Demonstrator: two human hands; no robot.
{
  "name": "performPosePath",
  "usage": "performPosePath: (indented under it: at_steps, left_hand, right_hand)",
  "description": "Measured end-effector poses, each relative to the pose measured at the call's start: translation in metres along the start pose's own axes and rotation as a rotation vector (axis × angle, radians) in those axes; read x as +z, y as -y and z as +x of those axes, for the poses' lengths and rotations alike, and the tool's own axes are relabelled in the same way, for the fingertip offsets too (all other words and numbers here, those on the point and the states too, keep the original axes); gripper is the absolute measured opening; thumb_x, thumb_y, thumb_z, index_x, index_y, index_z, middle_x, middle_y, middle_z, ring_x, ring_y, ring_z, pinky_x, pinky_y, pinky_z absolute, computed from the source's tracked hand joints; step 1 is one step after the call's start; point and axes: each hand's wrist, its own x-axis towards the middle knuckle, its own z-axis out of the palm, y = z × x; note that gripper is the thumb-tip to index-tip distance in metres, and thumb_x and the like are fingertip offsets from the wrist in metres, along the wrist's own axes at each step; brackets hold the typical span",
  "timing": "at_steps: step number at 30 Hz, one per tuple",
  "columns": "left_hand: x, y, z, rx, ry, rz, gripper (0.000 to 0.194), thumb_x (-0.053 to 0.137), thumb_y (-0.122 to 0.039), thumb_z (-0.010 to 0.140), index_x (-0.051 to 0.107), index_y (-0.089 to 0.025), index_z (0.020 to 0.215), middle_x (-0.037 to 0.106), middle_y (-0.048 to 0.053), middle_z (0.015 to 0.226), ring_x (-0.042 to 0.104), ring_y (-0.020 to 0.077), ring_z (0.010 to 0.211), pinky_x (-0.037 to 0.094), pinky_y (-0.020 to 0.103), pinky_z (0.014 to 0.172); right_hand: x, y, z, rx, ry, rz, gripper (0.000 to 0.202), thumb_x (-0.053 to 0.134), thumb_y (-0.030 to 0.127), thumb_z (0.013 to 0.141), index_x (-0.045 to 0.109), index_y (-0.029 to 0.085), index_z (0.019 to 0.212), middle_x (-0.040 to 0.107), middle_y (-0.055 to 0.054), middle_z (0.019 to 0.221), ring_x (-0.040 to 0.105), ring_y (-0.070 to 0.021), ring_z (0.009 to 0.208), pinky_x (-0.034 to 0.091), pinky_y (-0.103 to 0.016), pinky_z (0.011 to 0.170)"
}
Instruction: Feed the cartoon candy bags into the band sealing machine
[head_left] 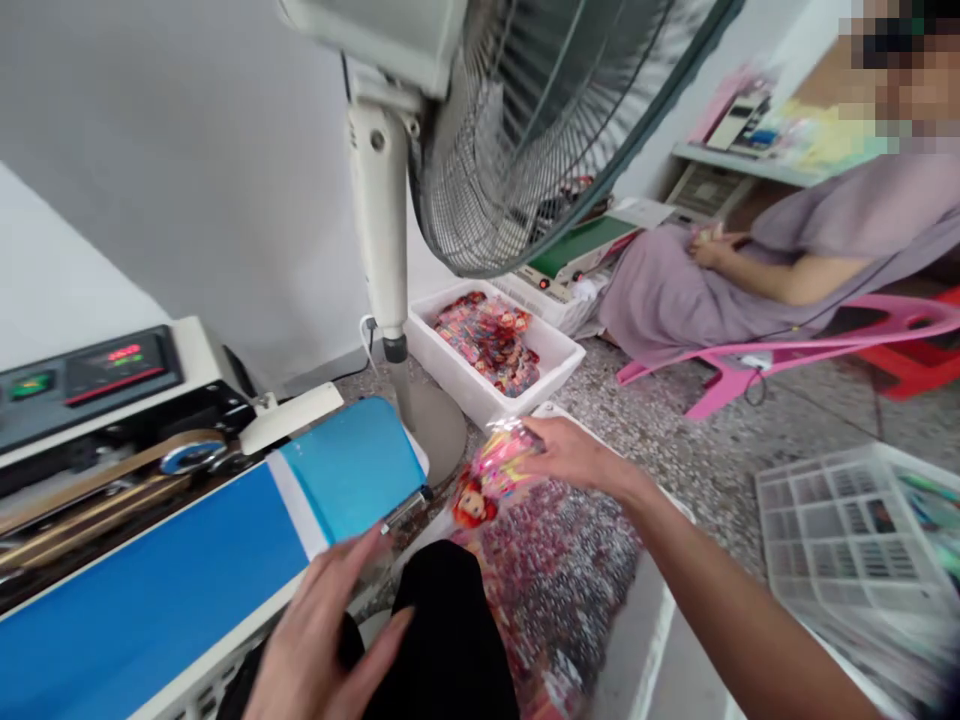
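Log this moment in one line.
left hand: open, near blue belt | right hand: holding clear pack with red-haired doll design, above white bin of packs | co-worker: seated

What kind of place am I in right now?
Probably a small packing workshop: a sealing machine with a blue belt, a white bin of packaged pieces, and a co-worker seated nearby.

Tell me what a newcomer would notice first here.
Probably the big fan looming at top center, its cage tilted over a white bin of red-haired doll packets. Next, the bright blue belt at lower left. Then the right hand, holding a shiny packet above the near, packet-filled bin.
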Motion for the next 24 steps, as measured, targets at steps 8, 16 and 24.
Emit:
performPosePath:
  at_steps: [8, 16, 24]
  left_hand:
    - [0.02, -0.039, 0.051, -0.088, 0.108, -0.373, 0.097, 0.086, -0.043, 0.068, 0.037, -0.023, 0.149, 0.065, 0.013, 0.133, 0.066, 0.0321, 0.118, 0.051, 0.049, 0.106]
    - [-0.03, -0.04, 0.027, -0.249, -0.064, -0.61, 0.065, 0.084, -0.05, 0.069, 0.052, -0.021, 0.118, 0.069, 0.0, 0.088, 0.061, 0.0141, 0.057, 0.051, 0.026, 0.051]
    - [-0.044, -0.024, 0.051, -0.053, -0.117, -0.633, 0.058, 0.077, -0.048, 0.079, 0.055, -0.021, 0.126, 0.067, 0.004, 0.106, 0.066, 0.0173, 0.082, 0.057, 0.03, 0.073]
  right_hand:
    - [0.0, 0.146, -0.016, -0.294, 0.061, -0.038, 0.03, 0.079, 0.039, 0.071, 0.067, 0.021, 0.092, 0.063, 0.0, 0.076, 0.053, -0.0165, 0.07, 0.034, -0.027, 0.064]
    - [0.043, 0.136, -0.006, -0.336, 0.283, 1.026, 0.09, 0.089, 0.049, 0.062, 0.05, 0.027, 0.139, 0.057, -0.008, 0.136, 0.06, -0.0217, 0.112, 0.05, -0.034, 0.093]
    - [0.108, 0.171, 0.018, -0.31, 0.2, 0.982, 0.043, 0.081, 0.043, 0.073, 0.07, 0.023, 0.109, 0.071, -0.001, 0.098, 0.066, -0.0221, 0.093, 0.051, -0.039, 0.094]
